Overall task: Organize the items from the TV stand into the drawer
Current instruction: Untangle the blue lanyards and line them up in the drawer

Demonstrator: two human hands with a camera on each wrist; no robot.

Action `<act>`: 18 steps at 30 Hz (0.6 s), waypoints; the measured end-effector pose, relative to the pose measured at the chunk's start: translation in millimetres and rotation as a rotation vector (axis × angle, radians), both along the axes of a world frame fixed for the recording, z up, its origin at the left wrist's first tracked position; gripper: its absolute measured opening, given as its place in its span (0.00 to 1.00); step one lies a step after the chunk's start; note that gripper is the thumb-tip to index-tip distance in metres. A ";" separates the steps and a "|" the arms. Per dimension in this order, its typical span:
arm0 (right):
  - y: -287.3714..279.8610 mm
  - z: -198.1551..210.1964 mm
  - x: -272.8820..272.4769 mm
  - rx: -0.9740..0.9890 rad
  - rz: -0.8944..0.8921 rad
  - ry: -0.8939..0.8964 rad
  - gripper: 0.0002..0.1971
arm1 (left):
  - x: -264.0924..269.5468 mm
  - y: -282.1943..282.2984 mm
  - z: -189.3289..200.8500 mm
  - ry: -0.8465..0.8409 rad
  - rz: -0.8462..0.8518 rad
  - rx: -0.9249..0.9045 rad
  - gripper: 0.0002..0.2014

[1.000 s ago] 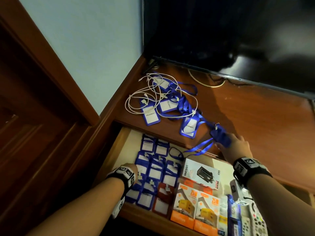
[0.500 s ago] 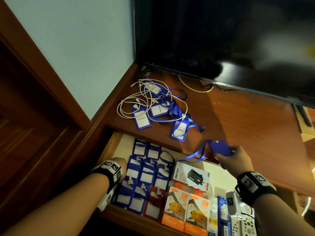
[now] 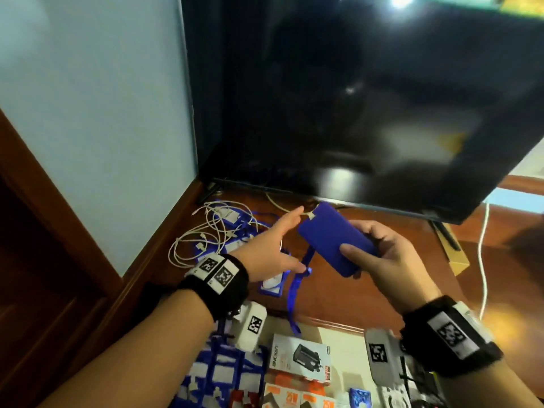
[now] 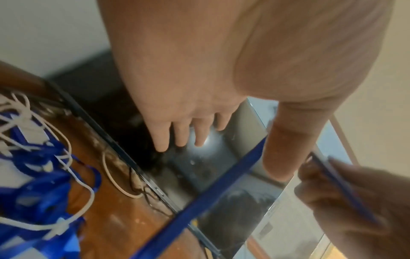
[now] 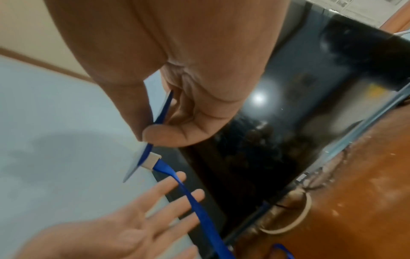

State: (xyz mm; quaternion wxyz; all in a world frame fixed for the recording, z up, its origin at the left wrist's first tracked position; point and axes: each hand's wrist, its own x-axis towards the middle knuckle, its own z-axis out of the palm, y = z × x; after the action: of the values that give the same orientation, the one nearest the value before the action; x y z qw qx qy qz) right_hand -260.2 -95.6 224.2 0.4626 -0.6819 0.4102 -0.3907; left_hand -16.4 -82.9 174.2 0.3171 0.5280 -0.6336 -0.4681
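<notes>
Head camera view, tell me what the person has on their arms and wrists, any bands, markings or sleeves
Both forearms are bare, with no sleeves in view. The left wrist and the right wrist each wear a wide black band with white labels printed with black square codes. A whitish boxy unit bearing the same kind of code hangs beneath each band. No rings or gloves are visible.

TV stand [image 3: 338,293]: glossy wood | screen [image 3: 368,98]: glossy | lanyard strap [image 5: 199,206]: cloth

Two hands [image 3: 270,248], one raised blue badge holder [image 3: 332,240], one television [image 3: 353,98], three charger boxes [image 3: 300,360].
</notes>
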 end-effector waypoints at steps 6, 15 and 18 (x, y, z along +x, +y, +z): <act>-9.1 41.6 -13.6 -0.131 -0.069 -0.268 0.08 | -44.6 4.4 32.8 0.364 -0.009 -0.086 0.14; -3.0 28.2 -31.0 -0.153 -0.017 -0.149 0.12 | -23.2 -0.5 70.9 0.192 0.291 -0.255 0.08; -0.4 18.4 -29.8 -0.116 0.108 0.127 0.17 | -11.5 -4.6 94.5 0.203 0.337 -0.299 0.09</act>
State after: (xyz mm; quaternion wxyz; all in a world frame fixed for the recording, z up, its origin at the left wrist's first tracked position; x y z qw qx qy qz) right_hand -290.0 -96.0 242.6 0.4156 -0.7521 0.3783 -0.3442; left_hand -27.9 -87.5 268.8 0.5274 0.5237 -0.5637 -0.3604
